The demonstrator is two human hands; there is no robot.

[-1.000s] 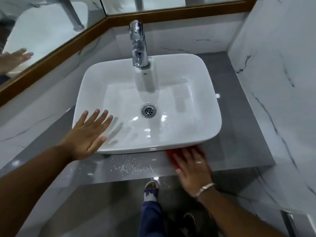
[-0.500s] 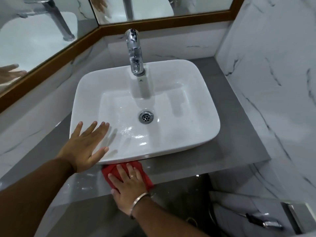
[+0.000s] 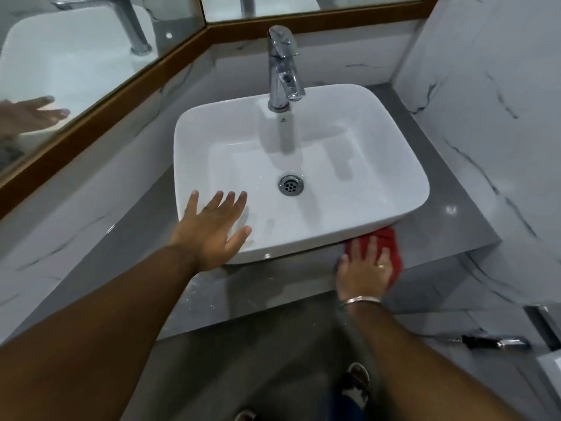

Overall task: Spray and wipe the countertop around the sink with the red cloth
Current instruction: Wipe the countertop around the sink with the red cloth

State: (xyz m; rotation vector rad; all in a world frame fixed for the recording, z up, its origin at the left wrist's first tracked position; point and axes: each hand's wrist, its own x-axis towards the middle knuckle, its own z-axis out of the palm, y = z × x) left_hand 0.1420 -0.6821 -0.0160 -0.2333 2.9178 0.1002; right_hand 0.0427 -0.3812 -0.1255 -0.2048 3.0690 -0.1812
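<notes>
A white rectangular sink [image 3: 403,165] stands on a grey countertop [image 3: 437,226]. My right hand [image 3: 364,270] lies flat on the red cloth [image 3: 391,247], pressing it onto the countertop just in front of the sink's front right corner. Most of the cloth is hidden under the hand. My left hand [image 3: 212,232] rests open, fingers spread, on the sink's front left rim. No spray bottle is in view.
A chrome tap [image 3: 282,68] rises at the back of the sink. Wood-framed mirrors [image 3: 100,98] run along the left and back walls. A marble wall [image 3: 498,117] closes the right side. Wet streaks [image 3: 209,296] show on the countertop's front left. A hand shower [image 3: 494,341] lies low right.
My right hand slid the red cloth left along the front of the sink, then back right to the front right corner. My left hand stayed on the sink rim.
</notes>
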